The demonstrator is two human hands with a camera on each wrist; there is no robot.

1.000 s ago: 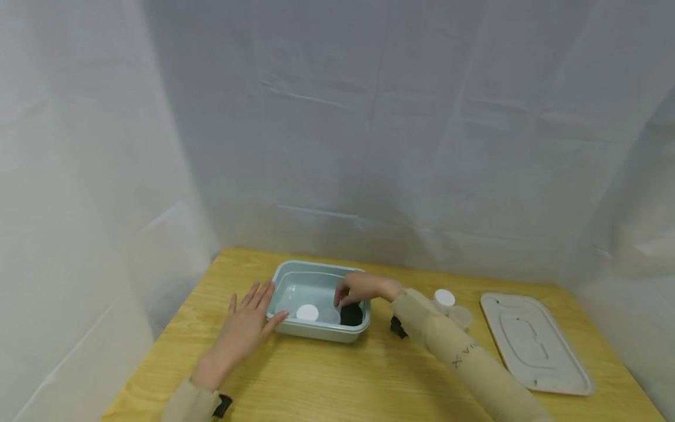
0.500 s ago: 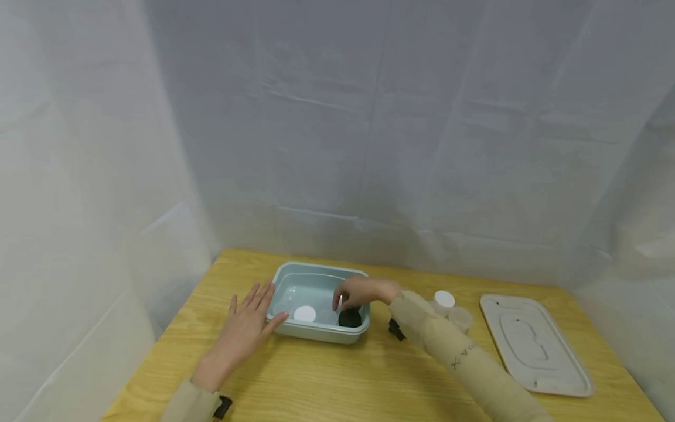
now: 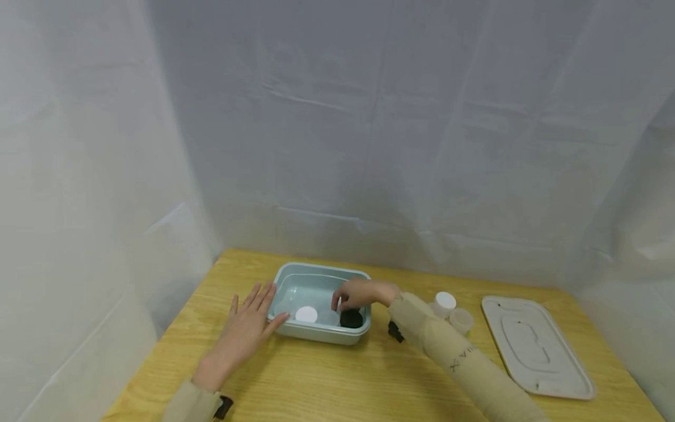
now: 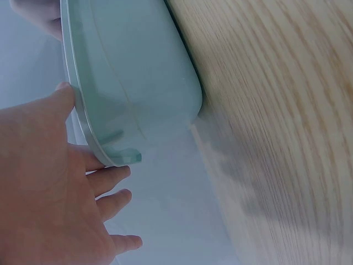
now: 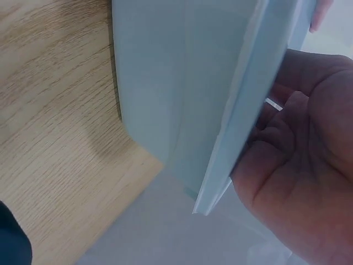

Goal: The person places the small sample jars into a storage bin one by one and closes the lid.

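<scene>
Head view: wooden table [image 3: 327, 381], white drapes [image 3: 401, 129]

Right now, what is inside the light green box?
Inside the light green box lie a white round lid and a black round object. The right hand reaches in above the black object and covers part of the floor beneath it.

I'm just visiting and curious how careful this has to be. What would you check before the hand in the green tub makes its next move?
1. Left hand steadies the tub, straight fingers against its rim: ok.
2. Right hand inside the tub, over the black-lidded jar: ok.
3. Grip on that jar: cannot tell, fingers hide it.
4. White-lidded jar apart from the right hand: ok.
5. Tub lid lying off to the side: ok.
</scene>
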